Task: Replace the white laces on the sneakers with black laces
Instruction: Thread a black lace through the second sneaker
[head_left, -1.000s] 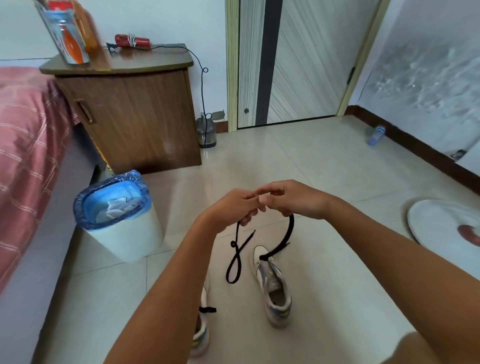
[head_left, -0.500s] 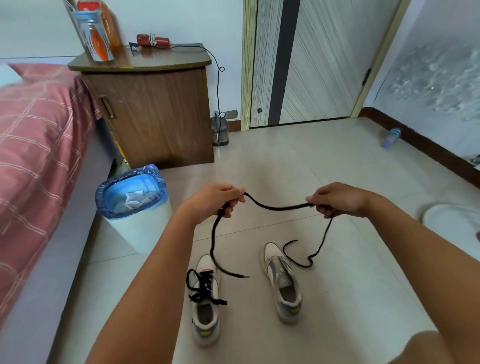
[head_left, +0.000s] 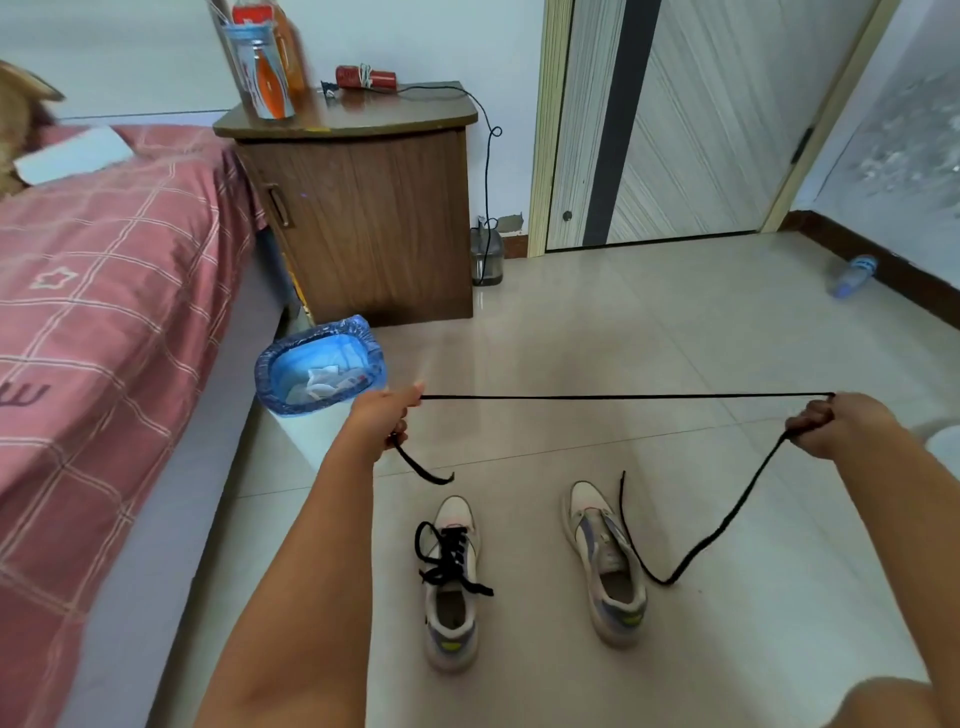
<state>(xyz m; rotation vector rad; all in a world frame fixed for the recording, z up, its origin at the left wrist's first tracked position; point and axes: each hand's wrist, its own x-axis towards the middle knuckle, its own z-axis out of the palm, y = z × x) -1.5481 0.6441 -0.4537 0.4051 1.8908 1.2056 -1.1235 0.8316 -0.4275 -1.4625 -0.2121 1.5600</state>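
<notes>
Hands: left hand (head_left: 382, 418) and right hand (head_left: 831, 423) met at centre one second ago; now spread wide apart.
Lace (head_left: 623, 397): hung in slack loops earlier; now pulled taut and straight between the hands.
Lace ends: left end now short below the left hand; right end trails longer, down beside the right sneaker (head_left: 605, 564).

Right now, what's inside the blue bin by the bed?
The blue bin holds crumpled white paper and some wrapper scraps, lying on its blue liner. Anything beneath that paper is covered, so I cannot tell.
</notes>
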